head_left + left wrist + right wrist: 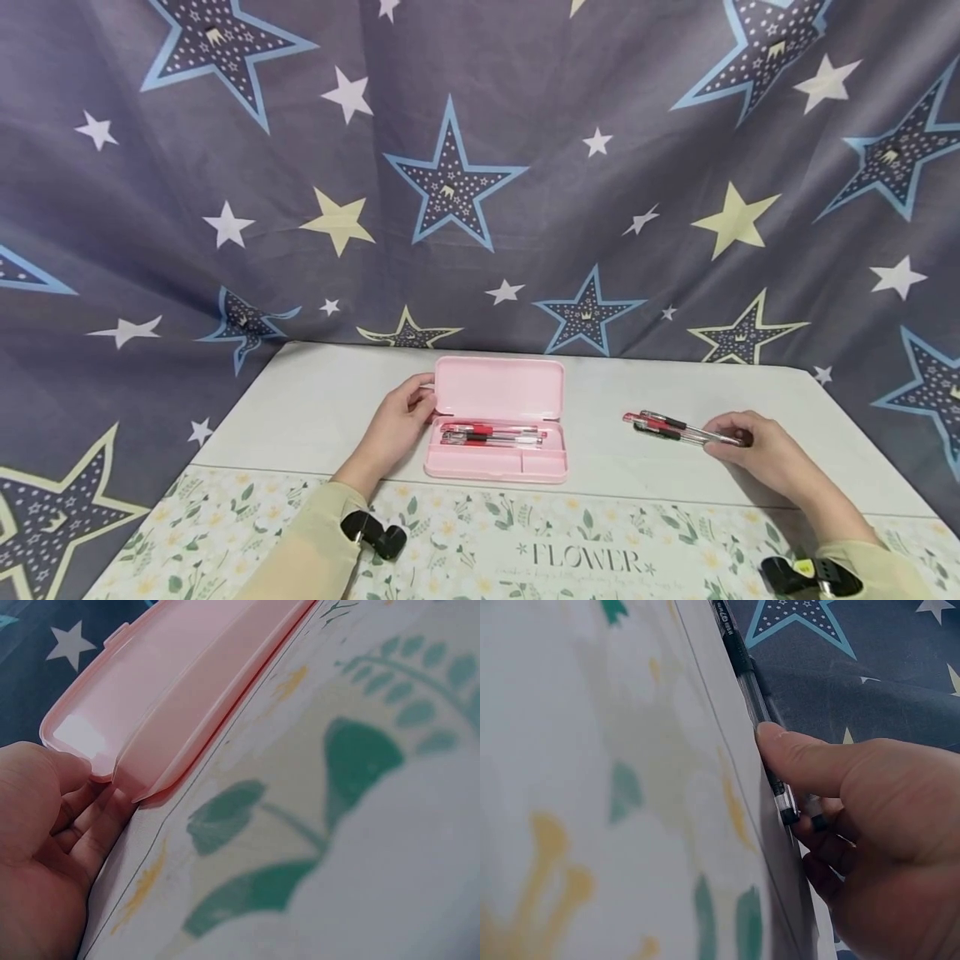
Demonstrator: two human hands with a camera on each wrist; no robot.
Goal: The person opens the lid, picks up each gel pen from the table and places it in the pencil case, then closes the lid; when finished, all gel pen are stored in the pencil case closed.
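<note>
Reads "FLOWER" [588,558] in dark capitals on the floral mat [450,542], right of centre along the bottom of the head view, flanked by a small flower sign at either end. Runs on beneath in faint script, too small to read. Carries pale, illegible lettering on a black pen grip [733,637], top centre of the right wrist view.

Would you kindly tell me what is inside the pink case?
In the head view, the open case has pens with red and black grips in its rear compartment. They overlap, so their exact number and whatever lies under them cannot be seen.
</note>
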